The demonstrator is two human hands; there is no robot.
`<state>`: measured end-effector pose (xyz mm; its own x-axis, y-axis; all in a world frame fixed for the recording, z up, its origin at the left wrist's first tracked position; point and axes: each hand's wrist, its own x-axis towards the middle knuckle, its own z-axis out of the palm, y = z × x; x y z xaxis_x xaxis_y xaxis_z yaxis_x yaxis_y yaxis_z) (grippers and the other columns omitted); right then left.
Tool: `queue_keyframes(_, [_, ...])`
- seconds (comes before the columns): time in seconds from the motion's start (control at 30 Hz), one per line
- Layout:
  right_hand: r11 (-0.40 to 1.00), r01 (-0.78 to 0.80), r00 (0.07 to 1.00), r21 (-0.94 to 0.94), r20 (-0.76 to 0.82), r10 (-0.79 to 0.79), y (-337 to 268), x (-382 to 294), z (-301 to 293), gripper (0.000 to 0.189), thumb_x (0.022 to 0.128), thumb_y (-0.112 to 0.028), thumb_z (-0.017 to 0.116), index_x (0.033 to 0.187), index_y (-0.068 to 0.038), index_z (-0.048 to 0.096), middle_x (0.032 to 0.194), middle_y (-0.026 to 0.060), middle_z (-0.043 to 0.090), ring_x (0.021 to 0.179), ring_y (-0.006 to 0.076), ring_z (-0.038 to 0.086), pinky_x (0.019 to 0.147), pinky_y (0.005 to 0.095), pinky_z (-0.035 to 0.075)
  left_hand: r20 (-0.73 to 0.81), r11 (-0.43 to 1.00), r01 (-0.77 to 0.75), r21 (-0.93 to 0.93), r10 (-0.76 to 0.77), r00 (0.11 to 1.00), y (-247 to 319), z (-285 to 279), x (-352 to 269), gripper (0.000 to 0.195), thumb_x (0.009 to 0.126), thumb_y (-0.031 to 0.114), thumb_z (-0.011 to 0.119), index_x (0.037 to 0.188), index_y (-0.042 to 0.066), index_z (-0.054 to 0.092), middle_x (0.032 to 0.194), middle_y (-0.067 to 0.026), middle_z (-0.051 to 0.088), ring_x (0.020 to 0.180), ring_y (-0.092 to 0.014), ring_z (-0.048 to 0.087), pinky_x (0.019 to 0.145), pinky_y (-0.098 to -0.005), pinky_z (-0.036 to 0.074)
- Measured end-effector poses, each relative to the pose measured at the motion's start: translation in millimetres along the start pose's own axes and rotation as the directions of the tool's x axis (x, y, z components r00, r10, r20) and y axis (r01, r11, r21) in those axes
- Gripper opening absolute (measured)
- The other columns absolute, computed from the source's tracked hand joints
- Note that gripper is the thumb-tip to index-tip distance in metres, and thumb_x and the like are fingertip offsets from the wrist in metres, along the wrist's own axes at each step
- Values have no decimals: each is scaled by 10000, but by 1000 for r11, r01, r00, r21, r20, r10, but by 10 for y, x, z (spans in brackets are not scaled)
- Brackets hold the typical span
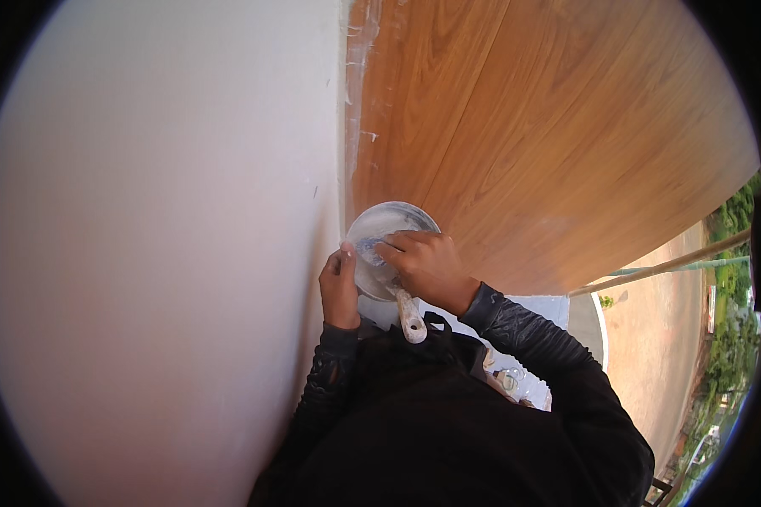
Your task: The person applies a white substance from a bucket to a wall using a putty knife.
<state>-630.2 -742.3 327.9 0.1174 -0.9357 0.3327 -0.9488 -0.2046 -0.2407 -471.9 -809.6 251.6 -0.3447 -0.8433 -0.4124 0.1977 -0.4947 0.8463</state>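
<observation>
A round pan or bowl (377,218), grey-white and coated inside with pale residue, is in front of my torso at the corner of two walls. My left hand (340,288) grips its left rim, thumb uppermost. Over its right side reaches my right hand (428,263), fingers curled on a small blue-and-white thing (369,248) inside, perhaps a sponge or cloth; the fingers partly hide it. A smeared white handle (411,320) with a hole at its end points towards me. Whether that handle belongs to the pan or to a separate tool is unclear.
A smooth white wall (165,222) stands close on my left. Wood-grain panelling (513,127) ahead has white smears along the corner joint (358,95). Below right, a white surface (539,310) bears small items (510,378). Poles (666,263) cross above bare ground farther right.
</observation>
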Motion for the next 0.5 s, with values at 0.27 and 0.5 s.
queue_keyframes(0.27, [737,-463,883,492,327,337,520,91,-493,183,886,-113,712,1040,-16,723,927,93,742,811,210,696,747,334,543,54,997,81,14,-81,995,-10,18,12,508,1000,437,609,1119,-56,644,1006,-90,679,857,-124,632,752,-259,512])
queue_keyframes(0.5, [64,-564,765,823,491,416,721,-47,-552,298,923,-134,719,1177,16,676,1097,60,719,957,143,671,866,303,526,126,994,79,-69,-70,990,160,99,-76,545,1013,470,560,1192,-42,618,1049,-94,687,912,-150,687,739,-280,567])
